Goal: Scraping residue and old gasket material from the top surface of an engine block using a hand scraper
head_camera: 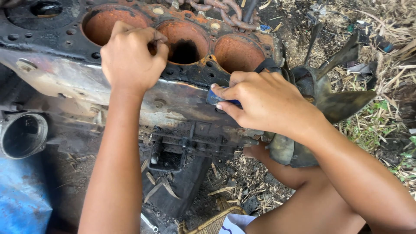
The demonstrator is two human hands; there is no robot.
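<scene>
Head view, one frame. The engine block (143, 93) runs off the top and left edges; only three of its rusty bores (236, 53) show in full, and a fourth opening at top left is cut by the frame. The depth of the middle bore is lost in shadow. The underside of the block, below the flange, is black with grime and its parts are hard to tell apart. A rusty chain (225, 12) lies at the top edge, partly cut off. The small blue piece (215, 98) is mostly covered by fingers; its full shape cannot be told.

Left arm comes straight up from the bottom edge, forearm nearly vertical. The left hand (132, 58) is curled over the top deck of the block between the first and second bores, fingers bent tight, knuckles up. Whether anything is inside that fist cannot be told.

Right arm enters from the lower right, bent at the elbow. The right hand (264, 102) is pinched narrow, thumb and forefinger holding the blue piece flat against the side face of the block, just under the third bore.

A fan (342, 102) with dark blades sits at the block's right end, behind the right wrist. A metal pipe opening (24, 135) lies at left, above a blue sheet (21, 199). Dry straw (390, 39) covers the ground.
</scene>
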